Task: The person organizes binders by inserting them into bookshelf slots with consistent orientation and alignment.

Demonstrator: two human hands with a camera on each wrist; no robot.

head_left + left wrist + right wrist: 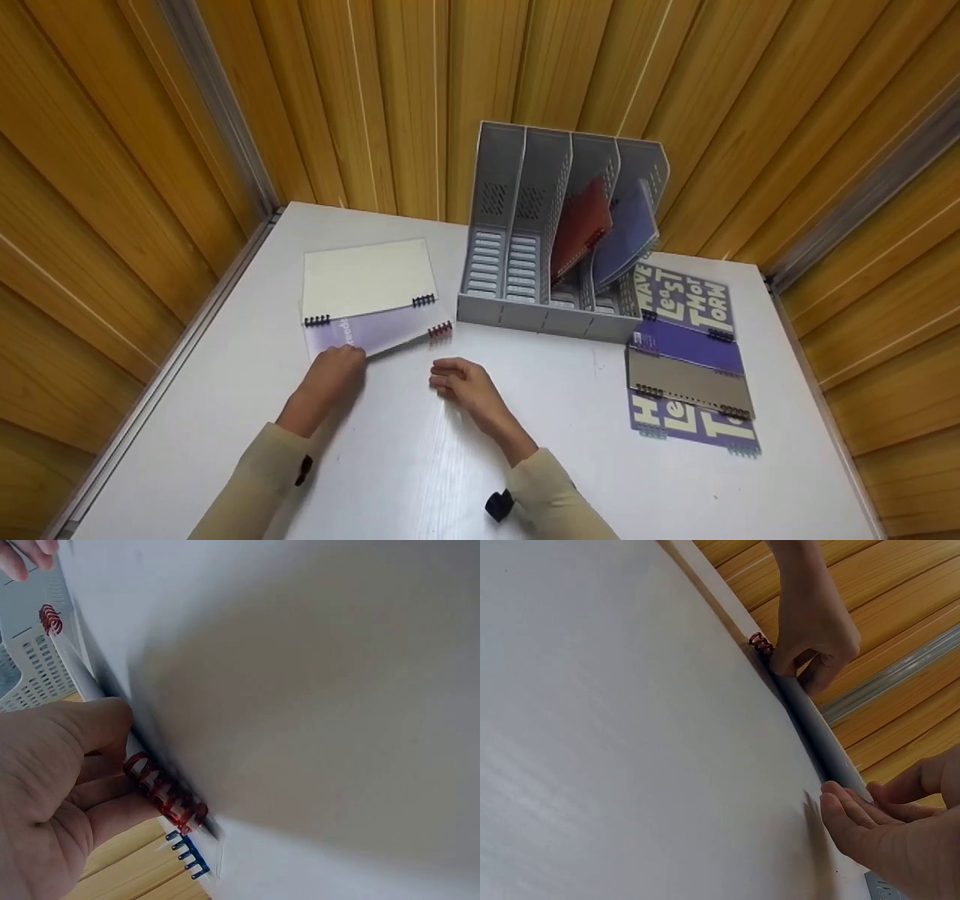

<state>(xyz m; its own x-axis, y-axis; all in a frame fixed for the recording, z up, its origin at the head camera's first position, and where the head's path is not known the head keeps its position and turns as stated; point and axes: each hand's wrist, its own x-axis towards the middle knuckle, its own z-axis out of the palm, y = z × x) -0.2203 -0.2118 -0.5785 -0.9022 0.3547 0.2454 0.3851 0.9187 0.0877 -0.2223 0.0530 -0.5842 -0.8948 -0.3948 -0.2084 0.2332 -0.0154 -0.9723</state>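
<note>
My left hand (336,381) pinches the near edge of a light purple notebook (394,324) between thumb and fingers, close beside one of its red ring bindings (166,795). That edge is lifted a little off the table, with a shadow under it. A cream notebook (367,277) with black rings lies over the notebook's far part. My right hand (469,388) hovers over the table near the notebook's right-hand red rings (440,330), fingers loosely bent and nothing held. In the right wrist view its fingertips (831,799) overlap the notebook's edge.
A grey file organizer (551,319) stands at the back, with a red notebook (581,232) and a blue notebook (624,236) in its two right slots. Several overlapping notebooks, one with a grey-brown cover (686,381), lie on the right. Wood-patterned walls (390,97) enclose the white table (420,480).
</note>
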